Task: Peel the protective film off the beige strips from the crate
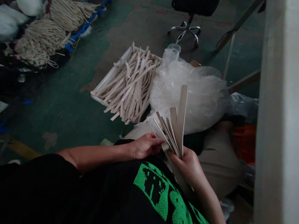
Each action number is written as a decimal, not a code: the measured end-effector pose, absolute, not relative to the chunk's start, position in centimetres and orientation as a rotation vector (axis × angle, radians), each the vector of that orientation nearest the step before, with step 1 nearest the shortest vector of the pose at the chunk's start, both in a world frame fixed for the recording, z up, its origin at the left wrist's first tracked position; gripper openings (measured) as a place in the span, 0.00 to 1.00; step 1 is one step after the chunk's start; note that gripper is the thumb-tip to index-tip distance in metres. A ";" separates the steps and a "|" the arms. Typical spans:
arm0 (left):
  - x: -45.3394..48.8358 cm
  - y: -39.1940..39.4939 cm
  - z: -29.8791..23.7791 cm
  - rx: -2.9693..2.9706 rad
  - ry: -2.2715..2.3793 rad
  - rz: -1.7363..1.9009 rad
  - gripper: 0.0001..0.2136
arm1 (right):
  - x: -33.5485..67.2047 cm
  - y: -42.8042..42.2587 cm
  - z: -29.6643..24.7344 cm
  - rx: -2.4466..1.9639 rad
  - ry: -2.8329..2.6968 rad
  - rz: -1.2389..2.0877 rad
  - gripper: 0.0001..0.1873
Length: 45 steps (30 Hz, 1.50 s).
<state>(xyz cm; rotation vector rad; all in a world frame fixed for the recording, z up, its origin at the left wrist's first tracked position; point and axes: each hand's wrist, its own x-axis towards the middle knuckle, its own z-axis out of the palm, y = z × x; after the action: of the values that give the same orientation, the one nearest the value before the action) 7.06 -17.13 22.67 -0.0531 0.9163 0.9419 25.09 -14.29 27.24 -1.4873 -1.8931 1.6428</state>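
Observation:
A fanned bundle of flat beige strips (181, 120) rises from my right hand (188, 164), whose fingers are closed around its lower end. One strip in it stands taller than the others. My left hand (147, 147) is closed in a pinch at the left side of the bundle, on the edge of one strip. Its fingertips are partly hidden. Beyond my hands, a white tray (105, 85) on the floor is heaped with loose beige strips (132, 87) of the same look.
Right of the tray bulges a translucent plastic bag (189, 91). A pale table (279, 146) runs along the right side. A black wheeled chair (195, 1) stands ahead. At left, bundles of cords (40, 41) and white bags (2, 22) lie by a blue pallet (84, 29).

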 end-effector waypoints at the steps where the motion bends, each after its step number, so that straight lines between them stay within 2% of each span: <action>1: 7.0 -17.1 22.6 -0.072 0.926 0.957 0.19 | 24.9 -14.3 27.2 -1.497 -1.844 1.673 0.20; 6: 7.5 -17.2 22.1 -0.120 0.954 0.899 0.16 | 25.1 -14.5 26.7 -1.590 -1.680 1.696 0.22; 13: 6.6 -17.3 23.2 0.015 0.983 1.125 0.23 | 26.9 -14.8 27.8 -1.657 -1.594 1.975 0.24; 21: 7.6 -18.2 22.9 0.025 0.943 0.999 0.26 | 24.6 -13.7 27.9 -1.619 -1.812 1.744 0.20; 28: 6.4 -17.6 22.9 0.026 1.003 1.102 0.23 | 23.7 -13.2 26.6 -1.599 -1.662 1.970 0.25; 34: 6.6 -16.9 22.6 0.049 0.980 1.030 0.23 | 23.8 -13.5 26.4 -1.578 -1.727 1.789 0.25; 38: 6.4 -16.7 22.5 0.035 1.005 1.120 0.22 | 24.1 -13.3 26.1 -1.578 -1.716 1.783 0.23; 45: 6.7 -17.1 22.5 0.065 0.950 1.023 0.22 | 23.8 -13.0 25.9 -1.534 -1.774 1.678 0.22</action>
<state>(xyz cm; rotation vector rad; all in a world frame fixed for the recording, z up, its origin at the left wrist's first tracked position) 6.68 -17.08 22.53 0.0650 0.9499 1.0226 23.77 -12.97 25.92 -1.5339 -1.7738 1.6785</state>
